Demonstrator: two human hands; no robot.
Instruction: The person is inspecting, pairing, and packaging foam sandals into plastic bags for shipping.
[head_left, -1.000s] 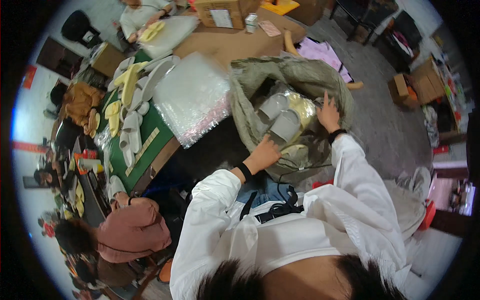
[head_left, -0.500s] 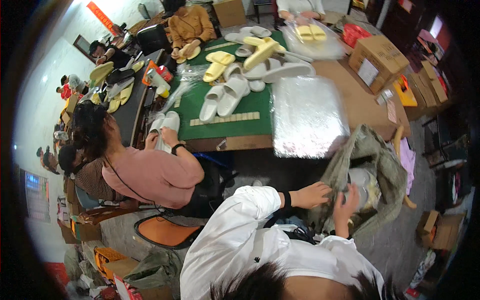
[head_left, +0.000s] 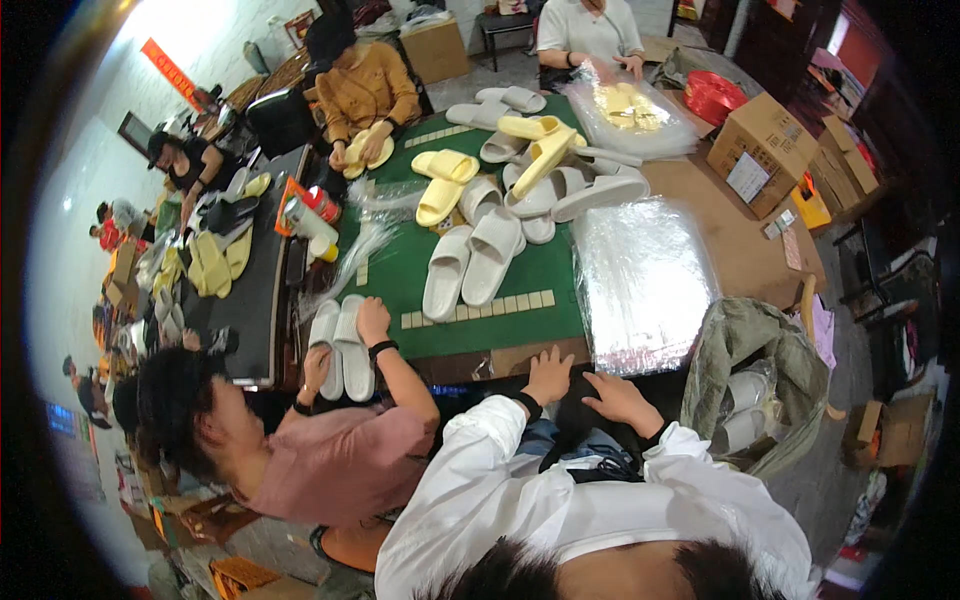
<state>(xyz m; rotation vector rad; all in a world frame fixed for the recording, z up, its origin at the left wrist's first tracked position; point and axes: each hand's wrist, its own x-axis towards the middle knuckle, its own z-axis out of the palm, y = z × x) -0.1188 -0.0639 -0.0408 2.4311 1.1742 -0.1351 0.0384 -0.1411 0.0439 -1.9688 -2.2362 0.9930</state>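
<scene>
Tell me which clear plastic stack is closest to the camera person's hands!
The front stack, beside the open sack; the other stack lies farther back, by another person.

Left fingers (head_left: 553, 360), right fingers (head_left: 598, 383) — loosely spread

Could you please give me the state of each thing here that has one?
Left hand: empty, over the near edge of the table
Right hand: open, empty
Woven sack: mouth open, slippers inside
Clear plastic bags: stacked flat
Gray slippers on the green mat: loose, unwrapped
Floor carton at right: flaps open
</scene>
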